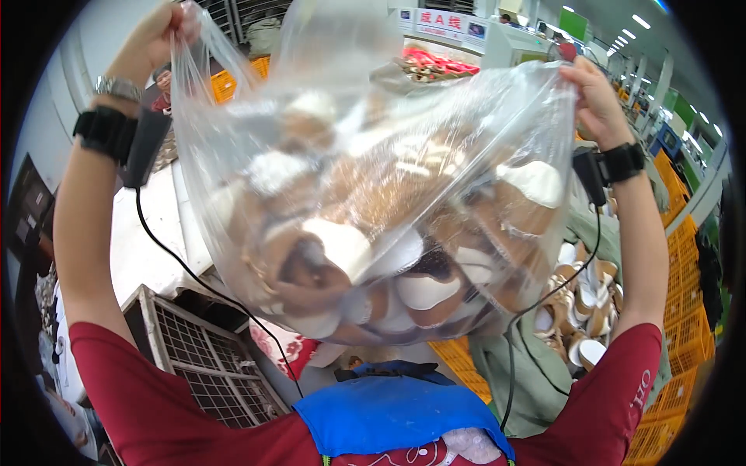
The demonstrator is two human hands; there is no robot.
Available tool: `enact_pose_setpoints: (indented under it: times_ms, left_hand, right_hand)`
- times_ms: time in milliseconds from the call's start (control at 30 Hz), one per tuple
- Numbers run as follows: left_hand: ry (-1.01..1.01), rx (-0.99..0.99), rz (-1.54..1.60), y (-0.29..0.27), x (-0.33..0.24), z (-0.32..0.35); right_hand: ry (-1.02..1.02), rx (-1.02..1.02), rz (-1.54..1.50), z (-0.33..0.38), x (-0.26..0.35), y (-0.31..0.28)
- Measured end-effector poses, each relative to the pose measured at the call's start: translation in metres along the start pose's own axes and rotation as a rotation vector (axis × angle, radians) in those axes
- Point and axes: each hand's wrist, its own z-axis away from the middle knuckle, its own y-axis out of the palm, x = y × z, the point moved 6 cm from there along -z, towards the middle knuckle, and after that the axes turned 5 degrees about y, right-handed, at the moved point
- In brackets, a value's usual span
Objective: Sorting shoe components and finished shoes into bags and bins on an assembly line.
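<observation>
My left hand and right hand clamp the top of one clear plastic bag, raised before me, bulging with brown-and-white pieces too overlapped to count; similar pieces heap beside green cloth.

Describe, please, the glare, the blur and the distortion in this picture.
Head view: bright glare streaks the clear bag; in the head view, brown-and-white pieces inside look blurred; also in the head view, yellow-orange crates curve along the right rim, and the corners go black.

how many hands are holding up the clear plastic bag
2: the left hand grips the clear plastic bag at its upper left, the right hand at its upper right.
</observation>
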Motion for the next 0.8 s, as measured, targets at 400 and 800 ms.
enact_pose_setpoints:
  times_ms: [400,800]
  left_hand:
    - [-0.231,-0.329,0.394,-0.084,0.145,-0.017]
    - [-0.348,-0.112,0.806,0.047,0.338,0.034]
  right_hand:
    - [-0.076,-0.231,0.256,-0.180,-0.170,0.105]
    - [-0.165,-0.327,0.654,-0.217,-0.409,0.039]
